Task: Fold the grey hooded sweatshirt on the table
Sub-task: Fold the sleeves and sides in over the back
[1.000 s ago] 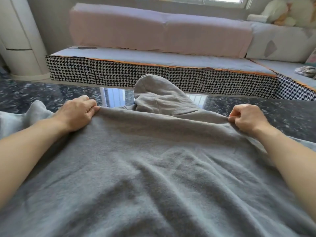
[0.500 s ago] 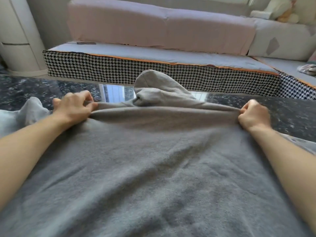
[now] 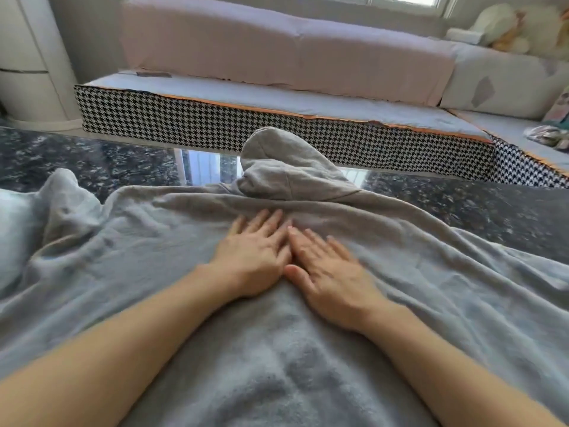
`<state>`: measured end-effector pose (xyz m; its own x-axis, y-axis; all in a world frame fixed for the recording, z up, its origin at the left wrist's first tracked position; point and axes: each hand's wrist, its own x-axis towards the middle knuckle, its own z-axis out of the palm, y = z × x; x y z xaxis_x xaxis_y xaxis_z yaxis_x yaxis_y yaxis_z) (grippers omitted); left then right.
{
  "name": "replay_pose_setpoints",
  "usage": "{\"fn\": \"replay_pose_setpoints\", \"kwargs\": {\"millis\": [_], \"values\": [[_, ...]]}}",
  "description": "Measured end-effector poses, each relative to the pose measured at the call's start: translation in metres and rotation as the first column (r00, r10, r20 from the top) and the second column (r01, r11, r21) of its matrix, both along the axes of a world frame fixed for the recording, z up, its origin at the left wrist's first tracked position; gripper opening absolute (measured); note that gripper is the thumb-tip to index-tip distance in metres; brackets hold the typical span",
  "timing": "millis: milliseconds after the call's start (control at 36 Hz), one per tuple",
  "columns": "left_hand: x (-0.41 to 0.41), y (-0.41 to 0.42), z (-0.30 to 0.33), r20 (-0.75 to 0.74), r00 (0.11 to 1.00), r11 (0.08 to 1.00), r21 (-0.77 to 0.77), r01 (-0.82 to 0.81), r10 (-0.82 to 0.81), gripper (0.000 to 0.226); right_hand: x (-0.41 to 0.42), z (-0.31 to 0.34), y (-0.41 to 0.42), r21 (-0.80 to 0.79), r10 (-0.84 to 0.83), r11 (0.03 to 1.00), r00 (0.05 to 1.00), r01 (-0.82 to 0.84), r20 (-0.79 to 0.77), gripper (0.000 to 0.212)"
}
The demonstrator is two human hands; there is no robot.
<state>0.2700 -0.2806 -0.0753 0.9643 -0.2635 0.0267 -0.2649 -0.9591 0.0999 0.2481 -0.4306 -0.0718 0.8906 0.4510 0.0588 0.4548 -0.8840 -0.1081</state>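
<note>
Grip: none taken; left hand (image 3: 257, 260) and right hand (image 3: 331, 274) flat and open, palms down, fingers spread, thumbs side by side and almost touching at mid-chest of the garment.
Garment: grey hooded sweatshirt (image 3: 277, 365) spread across the dark speckled worktop (image 3: 462, 208), body running toward the viewer and out of frame at the bottom.
Hood: hood (image 3: 286, 171) humped upright at the far edge, not flattened, just beyond the fingertips.
Left sleeve: sleeve (image 3: 58, 204) bunched and rumpled at the left, partly lifted off the surface.
Wrinkles: a raised ridge of cloth between hood and hands; shallower creases fanning outward on both sides.
Step, as judged: smoothing before any fold; no fold line yet visible.
Risk 1: pressing outward from the centre likely to push slack into the ridge under the hood and lock in a crease.
Risk 2: glossy worktop probably slippery; whole garment apt to slide rather than flatten.
Risk 3: bunched sleeve, if left so, likely to give a lopsided fold.
Risk 4: standing hood prone to a bulky, uneven packet.
</note>
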Motion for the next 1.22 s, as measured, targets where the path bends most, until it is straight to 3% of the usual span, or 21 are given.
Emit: {"fn": "replay_pose_setpoints", "kwargs": {"millis": [56,111,361,417,500,583,667,750,861,1056,1139,1222], "values": [[0.009,0.016,-0.001,-0.057,0.996,0.997,0.018,-0.068,0.069,0.055,0.012,0.001,-0.02,-0.101,-0.158,0.984,0.98,0.146,-0.123,0.063],[0.011,0.032,0.003,-0.076,0.99,0.993,0.035,-0.115,0.118,0.055,0.018,0.006,-0.049,-0.123,-0.273,0.958,0.952,0.257,-0.137,0.057],[-0.036,0.076,0.016,-0.06,0.898,0.893,0.148,-0.424,0.436,0.057,-0.022,0.024,-0.122,-0.23,-0.602,0.794,0.782,0.563,-0.162,0.06],[-0.058,0.058,0.026,-0.009,0.933,0.93,0.093,-0.356,0.359,0.055,-0.039,0.032,-0.101,-0.227,-0.573,0.809,0.814,0.542,-0.097,0.061],[-0.106,0.01,0.03,0.069,0.991,0.992,-0.07,-0.106,0.111,0.054,-0.079,0.035,-0.045,-0.037,-0.341,0.94,0.938,0.34,-0.054,0.059],[-0.152,-0.015,0.013,-0.005,0.999,0.999,0.01,0.042,-0.042,0.078,-0.126,0.015,-0.009,-0.003,-0.209,0.977,0.963,0.211,-0.169,0.059],[-0.17,0.007,0.002,-0.043,0.998,0.997,0.062,-0.051,0.054,0.096,-0.147,0.002,-0.03,-0.09,-0.347,0.937,0.925,0.336,-0.155,0.067],[-0.182,0.034,0.006,-0.066,0.984,0.985,0.068,-0.16,0.164,0.062,-0.16,0.005,-0.069,-0.122,-0.486,0.874,0.859,0.471,-0.16,0.064],[-0.206,0.056,0.005,-0.071,0.959,0.96,0.08,-0.27,0.275,0.057,-0.189,0.006,-0.109,-0.139,-0.611,0.791,0.773,0.595,-0.17,0.068],[-0.242,0.068,0.003,-0.102,0.987,0.987,0.117,-0.111,0.123,0.08,-0.22,0.01,-0.131,-0.118,-0.62,0.785,0.766,0.609,-0.17,0.066],[-0.248,0.077,0.007,-0.117,0.986,0.992,0.037,-0.117,0.121,0.061,-0.229,0.015,-0.136,-0.125,-0.631,0.775,0.756,0.619,-0.174,0.065],[-0.242,0.086,0.014,0.062,0.972,0.953,-0.22,-0.21,0.229,0.045,-0.236,0.022,-0.12,-0.148,-0.627,0.778,0.769,0.611,-0.121,0.06]]}}
